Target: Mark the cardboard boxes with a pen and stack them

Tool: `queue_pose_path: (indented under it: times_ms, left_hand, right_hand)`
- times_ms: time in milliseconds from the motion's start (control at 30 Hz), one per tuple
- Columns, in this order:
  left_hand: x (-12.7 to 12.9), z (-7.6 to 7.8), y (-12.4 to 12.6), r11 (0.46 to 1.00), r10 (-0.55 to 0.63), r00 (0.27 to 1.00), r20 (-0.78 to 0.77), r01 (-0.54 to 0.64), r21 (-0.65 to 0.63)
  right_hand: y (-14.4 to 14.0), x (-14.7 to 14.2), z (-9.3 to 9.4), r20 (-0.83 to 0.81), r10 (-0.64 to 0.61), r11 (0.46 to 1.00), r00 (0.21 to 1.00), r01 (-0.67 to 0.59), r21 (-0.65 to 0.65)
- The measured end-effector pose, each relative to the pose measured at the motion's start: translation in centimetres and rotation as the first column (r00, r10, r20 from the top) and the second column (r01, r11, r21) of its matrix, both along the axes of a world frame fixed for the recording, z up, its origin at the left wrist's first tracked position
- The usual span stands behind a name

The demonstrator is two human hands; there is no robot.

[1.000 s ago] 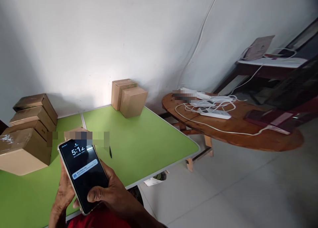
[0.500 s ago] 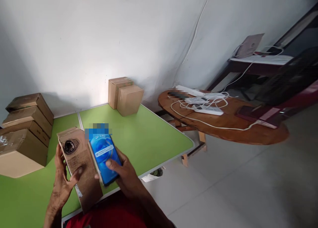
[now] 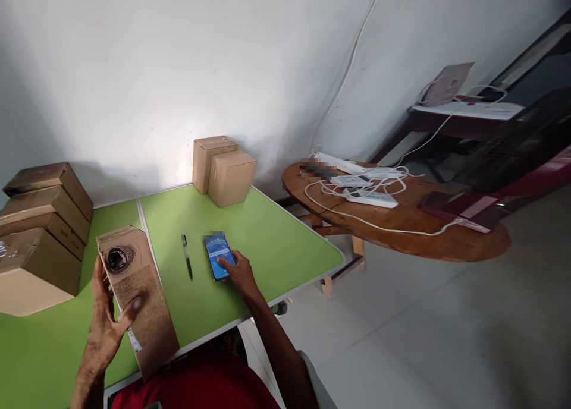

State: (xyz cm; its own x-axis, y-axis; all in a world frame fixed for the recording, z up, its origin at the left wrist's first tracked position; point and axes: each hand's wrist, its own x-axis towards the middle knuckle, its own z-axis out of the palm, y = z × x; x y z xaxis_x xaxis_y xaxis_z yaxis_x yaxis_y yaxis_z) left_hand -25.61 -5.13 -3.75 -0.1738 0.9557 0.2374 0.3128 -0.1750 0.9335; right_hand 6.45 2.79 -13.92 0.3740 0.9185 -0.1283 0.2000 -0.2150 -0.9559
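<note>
My left hand [image 3: 109, 320] grips a long brown cardboard box [image 3: 149, 296] by its left side, thumb across the face. Near the box's far end is a hole [image 3: 118, 259] ringed by dark scribbles. My right hand [image 3: 241, 272] holds a smartphone [image 3: 219, 257] with its screen lit blue, thumb over the glass. The phone is at or just above the green table [image 3: 285, 242]; I cannot tell whether it touches. Between box and phone lies a black pen [image 3: 187, 257].
Several cardboard boxes [image 3: 49, 236] are stacked at the left, and two more boxes [image 3: 232, 177] stand by the wall. To the right, a brown wooden table [image 3: 401, 242] carries white power strips [image 3: 372, 198] and tangled cables. A white cable [image 3: 348, 76] runs down the wall.
My right hand has moved the phone forward and right, away from the cardboard box and down toward the table. The pen now shows. My left hand keeps its hold on the box.
</note>
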Motion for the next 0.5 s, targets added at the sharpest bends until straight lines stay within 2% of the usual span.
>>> queue_pose_path:
  times_ms: [133,300,400,500]
  left_hand:
    - [0.0,-0.2,-0.2,1.000,0.018,0.999,0.027,-0.018,-0.015]
    - [0.0,-0.9,-0.6,0.999,0.036,0.995,0.093,-0.036,-0.011]
    - [0.0,-1.6,-1.1,0.995,0.103,0.969,0.225,-0.096,-0.040]
    - [-0.2,-2.1,-2.0,0.974,0.217,0.871,0.441,-0.165,-0.153]
  right_hand:
    - [0.3,-0.2,0.1,0.221,0.021,0.996,0.975,-0.001,-0.091]
    - [-0.1,-1.1,0.7,0.464,0.083,0.978,0.882,0.017,-0.206]
    - [-0.7,-1.5,1.1,0.562,0.143,0.965,0.815,0.012,-0.263]
    - [-1.2,-1.4,1.4,0.633,0.197,0.953,0.749,0.005,-0.302]
